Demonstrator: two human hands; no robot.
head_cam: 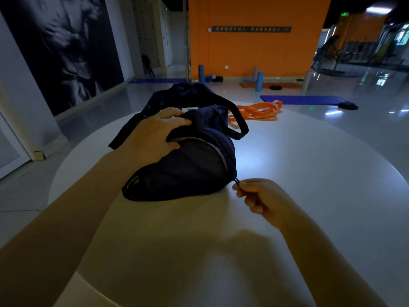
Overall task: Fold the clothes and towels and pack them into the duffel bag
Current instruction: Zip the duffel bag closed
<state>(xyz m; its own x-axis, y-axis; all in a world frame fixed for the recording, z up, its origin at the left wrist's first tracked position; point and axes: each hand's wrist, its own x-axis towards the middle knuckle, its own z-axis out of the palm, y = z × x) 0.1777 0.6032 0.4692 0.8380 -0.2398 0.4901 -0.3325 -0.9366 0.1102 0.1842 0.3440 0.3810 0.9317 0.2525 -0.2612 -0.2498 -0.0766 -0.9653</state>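
Pinched between thumb and forefinger of the right hand (257, 193) is the black zipper pull (236, 182) at the near end of the navy duffel bag (199, 160); the other fingers are curled in below. The left hand (155, 134) lies over the bag's top, its fingers bent over the fabric and the thumb hooked under the edge of the mouth, so this grip holds the cloth down and grasps it.

The bag lies on the round white bench (309, 173), toward the far left part of it, its long axis running away from the person. Its mouth gapes partly, showing grey lining (199, 156); whether anything is packed inside cannot be told. A dark blue garment (168, 96) lies bunched behind the bag, touching it.

The bag looks soft and light, a slack cloth shell that will buckle and drag along if the zip is pulled alone. It probably wants holding taut near the slider, as the left hand is doing, and lifting by its black strap (239, 120).

Orange resistance bands (259, 111) lie just beyond the strap, near the far rim. Open bench spreads to the right and in front; the left rim is close to the bag.
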